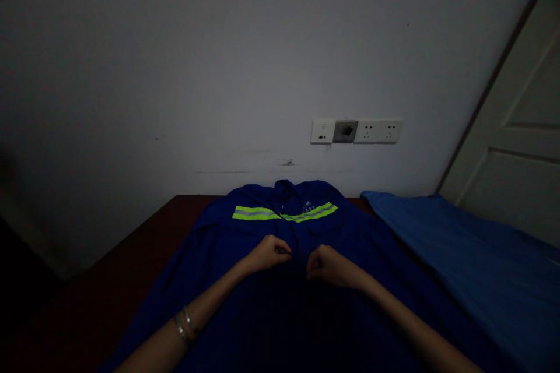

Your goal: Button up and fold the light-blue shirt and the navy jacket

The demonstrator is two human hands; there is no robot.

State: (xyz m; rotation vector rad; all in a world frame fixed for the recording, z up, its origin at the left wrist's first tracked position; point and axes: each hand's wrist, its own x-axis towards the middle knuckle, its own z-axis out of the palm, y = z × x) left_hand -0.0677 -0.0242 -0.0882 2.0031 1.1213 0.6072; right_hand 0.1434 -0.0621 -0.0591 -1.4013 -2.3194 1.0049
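A dark blue work jacket (266, 233) lies spread on a dark red-brown table (144, 239), collar toward the wall. Across its chest runs a yellow-green and grey reflective strip, with a small white print above it on the right. Over the middle of the jacket front, just below the strip, my left hand (270, 253) is closed in a pinch on the dark fabric. A short gap away, my right hand (335, 266) is also closed, fingers curled down at the jacket's front. Shadow hides the exact edges between my fingertips. Two silvery bangles circle my left wrist.
A lighter blue cloth (464, 250) lies to the right of the jacket. Behind the table rises a pale wall (210, 81) with a row of switches and sockets (356, 132). A panelled door (520, 122) stands at the right.
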